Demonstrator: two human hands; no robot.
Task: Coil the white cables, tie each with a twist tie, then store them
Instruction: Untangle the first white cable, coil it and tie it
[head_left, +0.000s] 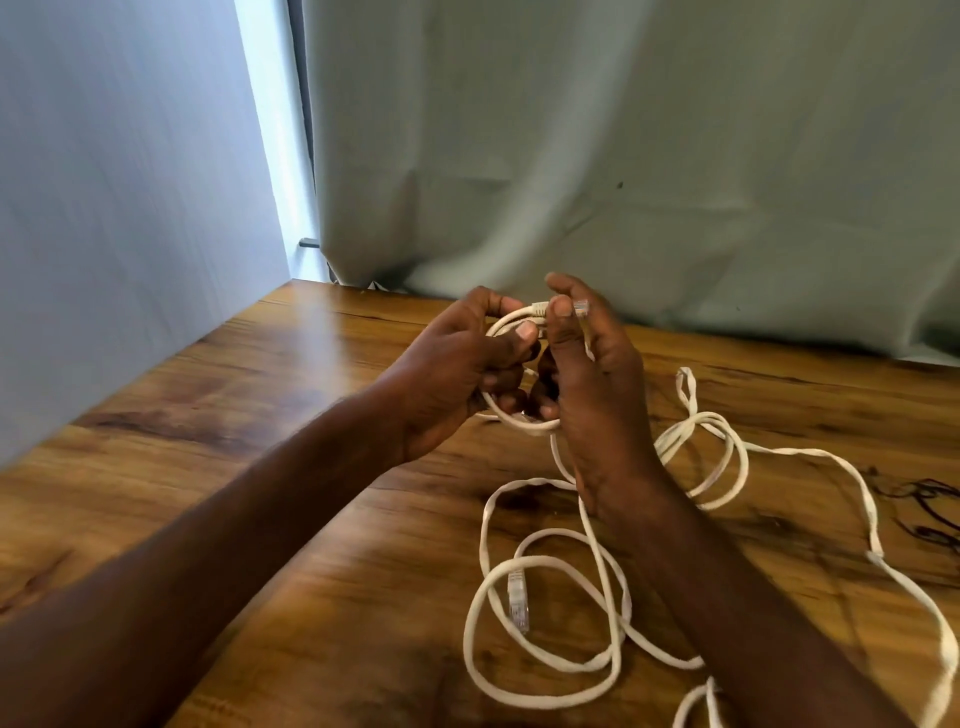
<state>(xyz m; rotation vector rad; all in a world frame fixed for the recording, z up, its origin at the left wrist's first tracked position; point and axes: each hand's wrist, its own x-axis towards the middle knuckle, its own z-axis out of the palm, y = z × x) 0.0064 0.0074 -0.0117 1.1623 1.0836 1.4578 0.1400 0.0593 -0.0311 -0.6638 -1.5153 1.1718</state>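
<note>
Both hands are raised above the wooden table (291, 467) and hold a small loop of white cable (511, 420). My left hand (457, 374) grips the loop's left side, thumb on top. My right hand (592, 374) pinches the cable near its clear plug (581, 307), which sticks up between thumb and fingers. The remaining white cable (613, 660) sprawls in loose loops on the table under my right forearm. Its other clear plug (518, 603) lies flat inside one loop.
Dark thin twist ties (930, 512) lie at the table's right edge. A pale curtain (623, 156) hangs behind the table's far edge. A white panel (119, 208) stands along the table's left side.
</note>
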